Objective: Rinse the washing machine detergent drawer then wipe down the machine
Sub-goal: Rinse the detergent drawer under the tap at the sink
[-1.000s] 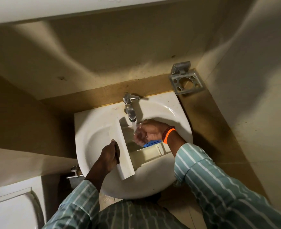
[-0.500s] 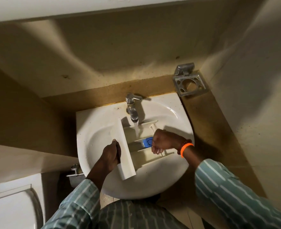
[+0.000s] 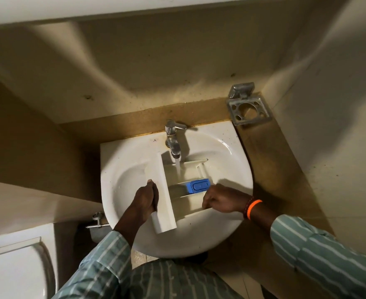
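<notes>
One detergent drawer [image 3: 178, 190] lying in one white sink [image 3: 231, 156], under one running tap [image 3: 173, 139]. Left hand [image 3: 144, 202] wrapped round front panel, right hand [image 3: 223, 201] curled over near edge. One blue insert [image 3: 199, 185] inside. Two striped sleeves.
</notes>
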